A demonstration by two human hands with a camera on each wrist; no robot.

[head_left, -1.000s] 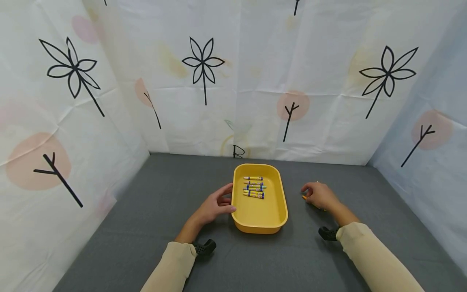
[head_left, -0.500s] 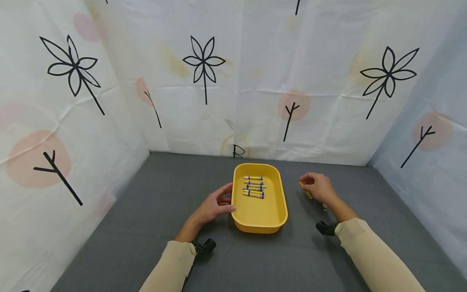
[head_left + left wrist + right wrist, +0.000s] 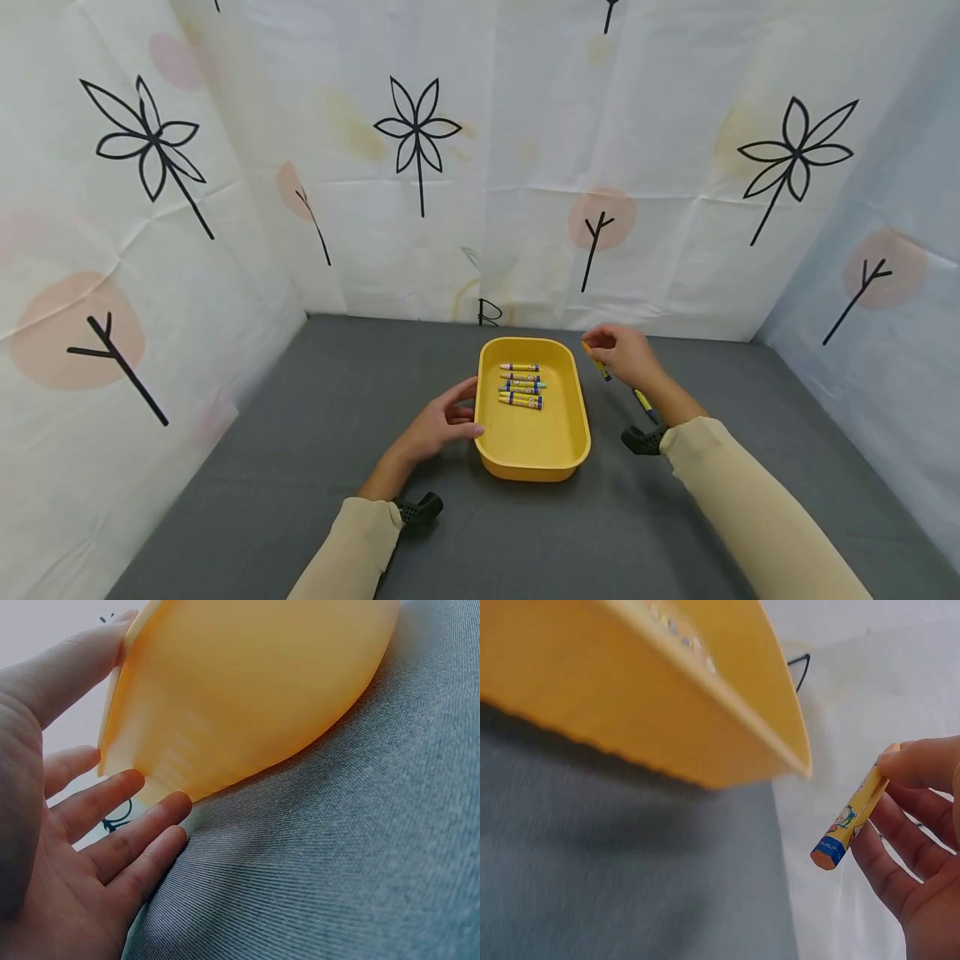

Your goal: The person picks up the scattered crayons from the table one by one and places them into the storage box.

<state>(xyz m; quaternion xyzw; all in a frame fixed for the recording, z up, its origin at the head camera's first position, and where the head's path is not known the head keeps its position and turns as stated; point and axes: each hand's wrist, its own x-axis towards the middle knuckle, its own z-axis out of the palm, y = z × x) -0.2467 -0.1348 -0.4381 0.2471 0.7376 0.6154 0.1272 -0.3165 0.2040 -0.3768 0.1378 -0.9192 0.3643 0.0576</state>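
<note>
Held item: an orange crayon (image 3: 851, 817) with a printed paper wrapper, pinched by the right hand (image 3: 624, 353) above the table, just beside the far right corner of the yellow tray (image 3: 577, 433).
Right hand state: fingers curled, thumb and fingertips (image 3: 922, 761) clamping the upper half of the crayon; the blunt orange end points down and away from the palm, free of the fingers.
Left hand state: left hand (image 3: 441, 422) rests on the grey table surface (image 3: 300, 467) against the tray's left wall, fingers (image 3: 112, 802) relaxed and nearly straight, touching the wall; the thumb lies along the rim. It grips nothing.
Position relative to the tray: the crayon hangs outside the rim, not yet over the basin, as the right wrist view shows.
Handling estimate: light, stiff and short; likely brittle under bending load. The paper wrapper probably offers more friction than bare wax.
Recommended hold: pinch on the wrapped mid-section, across the barrel, not at the tip.
Tray contents: several crayons in the tray (image 3: 522, 385) lie side by side in the far half.
Other item: one further crayon on the table (image 3: 643, 402) lies beside the right forearm.
</note>
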